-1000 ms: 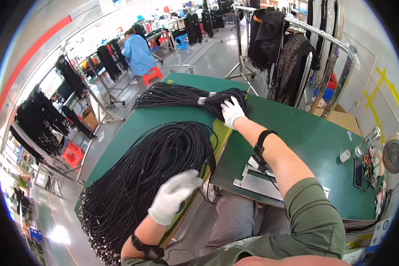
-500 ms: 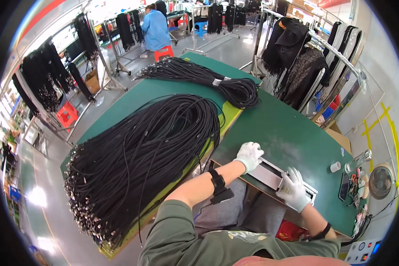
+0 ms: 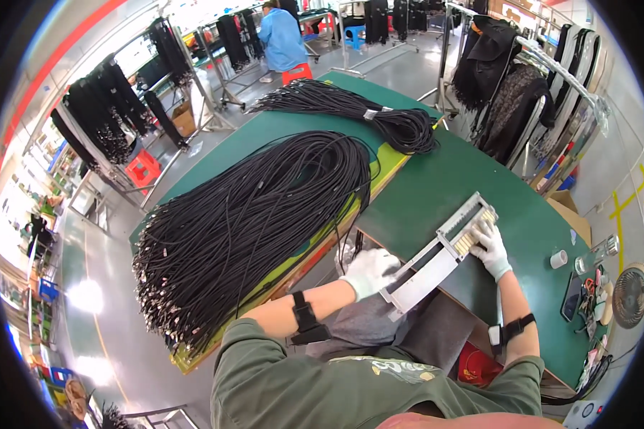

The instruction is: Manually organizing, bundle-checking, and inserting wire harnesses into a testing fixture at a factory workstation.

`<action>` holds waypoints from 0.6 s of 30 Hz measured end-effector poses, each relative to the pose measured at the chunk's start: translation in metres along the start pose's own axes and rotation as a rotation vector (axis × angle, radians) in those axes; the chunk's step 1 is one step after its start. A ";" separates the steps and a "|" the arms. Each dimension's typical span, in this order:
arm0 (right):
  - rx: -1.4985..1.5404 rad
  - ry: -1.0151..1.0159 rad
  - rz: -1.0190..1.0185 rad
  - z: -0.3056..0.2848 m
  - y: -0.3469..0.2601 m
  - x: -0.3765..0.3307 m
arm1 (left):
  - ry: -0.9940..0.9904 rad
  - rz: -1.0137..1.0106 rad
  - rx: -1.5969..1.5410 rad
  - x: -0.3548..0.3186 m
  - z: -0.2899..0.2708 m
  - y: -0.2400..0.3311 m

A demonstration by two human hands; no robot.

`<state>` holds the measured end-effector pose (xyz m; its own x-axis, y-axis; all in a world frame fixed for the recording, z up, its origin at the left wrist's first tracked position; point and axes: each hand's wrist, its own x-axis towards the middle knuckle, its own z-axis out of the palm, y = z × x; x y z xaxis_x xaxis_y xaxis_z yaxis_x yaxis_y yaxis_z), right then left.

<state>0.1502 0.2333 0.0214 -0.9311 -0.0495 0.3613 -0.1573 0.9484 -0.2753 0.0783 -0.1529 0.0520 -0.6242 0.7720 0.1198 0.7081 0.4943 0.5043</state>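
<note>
A long silver metal frame (image 3: 421, 281) lies slantwise across the near edge of the green table, its lower end over my lap. A row of pale gold pieces sits in its upper part, partly under my fingers. My right hand (image 3: 490, 252), in a white glove, is closed round the right side of that upper part. At the lower left end my left hand (image 3: 369, 274), also gloved, has its fingers curled against the frame; its fingertips are partly hidden. A large pile of black cables (image 3: 254, 222) with metal ends lies to the left.
A tied bundle of black cables (image 3: 350, 111) lies at the back of the green table (image 3: 436, 168). To the right are a glass bottle (image 3: 598, 254), a white cup (image 3: 558, 259), a phone (image 3: 571, 296) and a small fan (image 3: 631, 294). Beyond, a person in blue (image 3: 282, 39) is near hanging racks.
The metal frame has swung round so its right end points away from me and its left end comes nearer. My left hand moved left and nearer; my right hand moved farther away.
</note>
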 end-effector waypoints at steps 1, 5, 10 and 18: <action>0.034 -0.018 -0.003 0.003 -0.001 0.011 | 0.163 0.089 0.013 -0.005 -0.017 -0.003; 0.110 0.000 0.007 0.012 -0.008 0.022 | 0.554 0.054 0.220 -0.023 -0.096 -0.049; 0.358 0.226 0.201 0.037 0.019 0.012 | 0.642 -0.242 0.526 -0.075 -0.147 -0.097; 0.349 0.085 -0.084 0.024 -0.123 0.102 | 0.416 -0.657 0.674 -0.217 -0.151 -0.091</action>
<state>0.0662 0.1043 0.0705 -0.8820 -0.0825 0.4639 -0.3482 0.7775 -0.5236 0.0996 -0.4257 0.1099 -0.9294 0.1322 0.3446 0.1437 0.9896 0.0078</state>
